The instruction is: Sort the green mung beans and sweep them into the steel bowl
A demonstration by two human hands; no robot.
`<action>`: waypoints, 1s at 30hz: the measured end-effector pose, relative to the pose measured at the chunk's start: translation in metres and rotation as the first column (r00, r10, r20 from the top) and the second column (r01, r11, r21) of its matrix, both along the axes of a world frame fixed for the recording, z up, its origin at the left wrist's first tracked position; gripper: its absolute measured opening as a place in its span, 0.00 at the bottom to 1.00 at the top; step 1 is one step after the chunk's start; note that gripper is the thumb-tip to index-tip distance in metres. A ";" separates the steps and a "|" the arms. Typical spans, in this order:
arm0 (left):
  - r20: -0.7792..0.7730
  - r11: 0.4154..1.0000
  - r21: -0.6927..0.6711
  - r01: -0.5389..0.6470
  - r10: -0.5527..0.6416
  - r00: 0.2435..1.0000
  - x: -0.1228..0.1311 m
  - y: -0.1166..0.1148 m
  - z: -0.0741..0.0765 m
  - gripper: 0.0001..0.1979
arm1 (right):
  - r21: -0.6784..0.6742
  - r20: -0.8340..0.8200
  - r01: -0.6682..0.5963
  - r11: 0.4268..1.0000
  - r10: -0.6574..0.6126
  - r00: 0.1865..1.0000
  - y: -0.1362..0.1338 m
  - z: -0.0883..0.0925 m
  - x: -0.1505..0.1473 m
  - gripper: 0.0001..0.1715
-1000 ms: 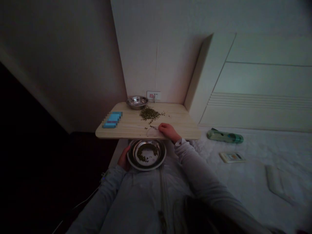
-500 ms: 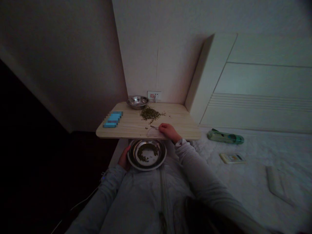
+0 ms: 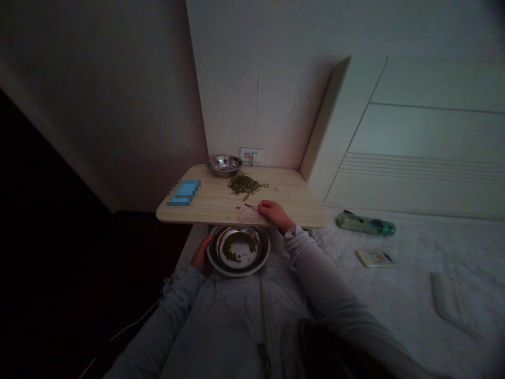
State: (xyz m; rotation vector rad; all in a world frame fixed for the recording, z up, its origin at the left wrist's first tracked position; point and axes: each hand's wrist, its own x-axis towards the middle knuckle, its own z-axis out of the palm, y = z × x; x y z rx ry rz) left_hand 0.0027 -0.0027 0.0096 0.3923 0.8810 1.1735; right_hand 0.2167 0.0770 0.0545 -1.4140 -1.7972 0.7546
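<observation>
My left hand (image 3: 201, 256) grips the left rim of a steel bowl (image 3: 238, 273), held below the table's front edge. Small green beans or grains lie in a curved band on the bowl's floor. Over the wooden table (image 3: 205, 202), my right hand (image 3: 272, 212) is closed on the edge of a thin, pale, see-through sheet (image 3: 249, 215) whose kind I cannot make out. A few grains lie by its fingertips. Farther back a loose pile of the green grains (image 3: 243, 184) is spread on the table.
A second steel bowl (image 3: 224, 167) stands at the table's back left, near a wall socket (image 3: 251, 154). A blurred-out blue item (image 3: 184, 192) lies on the left. On the bed at right are a green bottle (image 3: 365, 223), a phone (image 3: 376, 258) and a pale flat object (image 3: 453, 302).
The view has shifted very slightly. Both hands, the bowl and the grains look the same as before.
</observation>
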 end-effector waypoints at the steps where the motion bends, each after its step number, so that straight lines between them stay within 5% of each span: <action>1: -0.002 1.000 0.000 -0.003 0.003 1.000 0.000 0.000 0.000 0.15 | 0.001 -0.003 0.000 1.000 0.000 1.000 0.000 0.000 0.000 0.09; 30: -0.025 0.999 0.038 -0.021 0.022 0.999 -0.001 0.001 -0.004 0.14 | -0.011 0.010 0.001 1.000 -0.001 1.000 0.002 -0.002 0.000 0.08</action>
